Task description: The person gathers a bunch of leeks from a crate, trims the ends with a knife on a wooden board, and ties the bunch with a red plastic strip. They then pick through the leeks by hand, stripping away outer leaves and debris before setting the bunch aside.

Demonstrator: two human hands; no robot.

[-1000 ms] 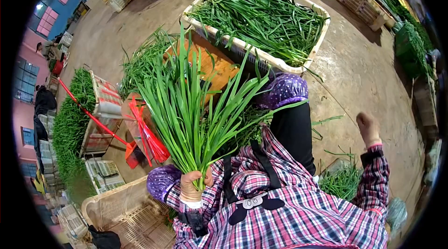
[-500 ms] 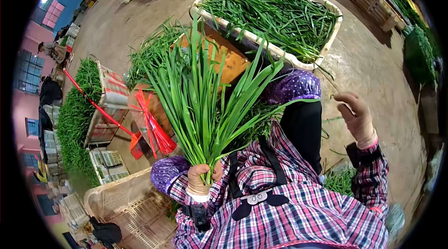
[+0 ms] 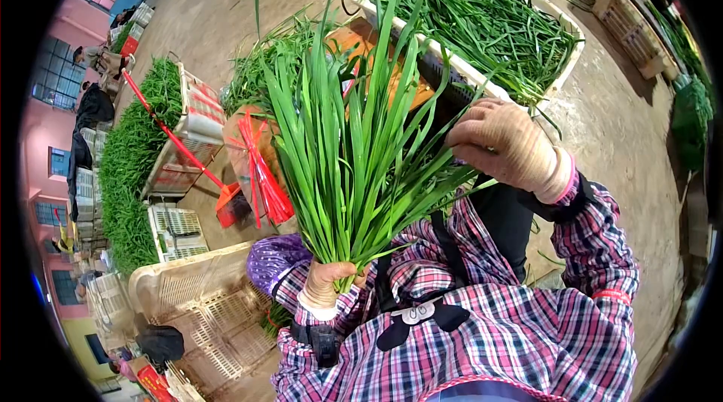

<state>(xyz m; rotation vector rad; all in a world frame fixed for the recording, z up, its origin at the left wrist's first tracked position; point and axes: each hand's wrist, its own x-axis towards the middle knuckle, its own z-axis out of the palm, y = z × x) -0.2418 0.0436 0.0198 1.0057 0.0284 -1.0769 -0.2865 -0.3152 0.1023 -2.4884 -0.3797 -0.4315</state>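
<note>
My left hand (image 3: 331, 281) is closed around the lower stems of a bunch of garlic chives (image 3: 339, 168). The long flat green leaves fan upward from the fist, some drooping to the right. Beside the leaves on the right, my right hand (image 3: 516, 147) is bent with its fingers curled together. Whether a leaf is pinched in those fingers I cannot make out. Behind the bunch stands a white crate (image 3: 489, 84) heaped with loose green leaves. More loose chives (image 3: 279, 55) lie beside a brown board (image 3: 410, 89), partly hidden by the bunch.
Red ties (image 3: 265, 176) lie on a round surface left of the bunch. An empty-looking beige crate (image 3: 154, 281) is at lower left. Filled crates (image 3: 199, 119) and a red-handled broom or dustpan (image 3: 177, 142) stand farther left. People (image 3: 105, 59) sit in the background.
My right hand has come in from the far right to the right side of the leaves. The left hand still grips the bunch. The view has shifted slightly.
</note>
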